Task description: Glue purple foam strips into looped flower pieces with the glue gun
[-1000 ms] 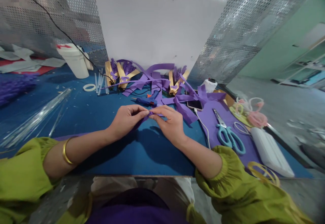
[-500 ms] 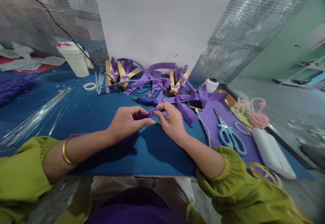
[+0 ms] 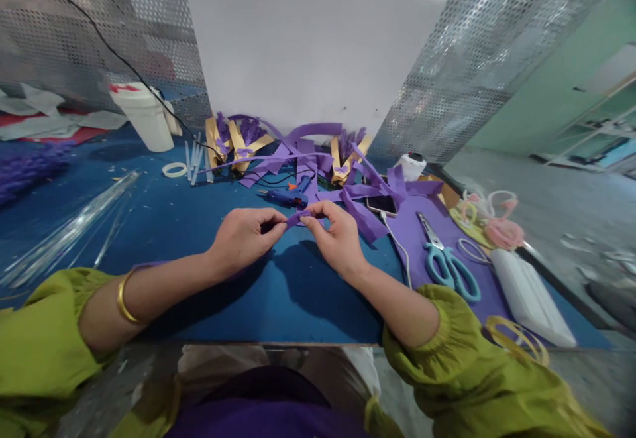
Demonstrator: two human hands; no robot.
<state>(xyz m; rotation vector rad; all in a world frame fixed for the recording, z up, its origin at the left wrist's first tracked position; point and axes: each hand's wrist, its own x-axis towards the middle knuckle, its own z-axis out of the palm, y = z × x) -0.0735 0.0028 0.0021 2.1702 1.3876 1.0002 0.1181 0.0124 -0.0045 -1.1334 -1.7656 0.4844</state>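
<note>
L hand (image 3: 242, 238) and R hand (image 3: 338, 239) both pinch 1 purple strip (image 3: 297, 217) above blue table (image 3: 199, 226), centre. Strip long axis runs L-R, R end tilted slightly up. Glue gun (image 3: 288, 196) just behind.

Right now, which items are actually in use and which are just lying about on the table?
In use:
- left hand and right hand, both pinching the purple paper strip

Lying about:
- glue gun
- scissors
- phone
- tape roll
- white tub
- loose purple strips
</note>
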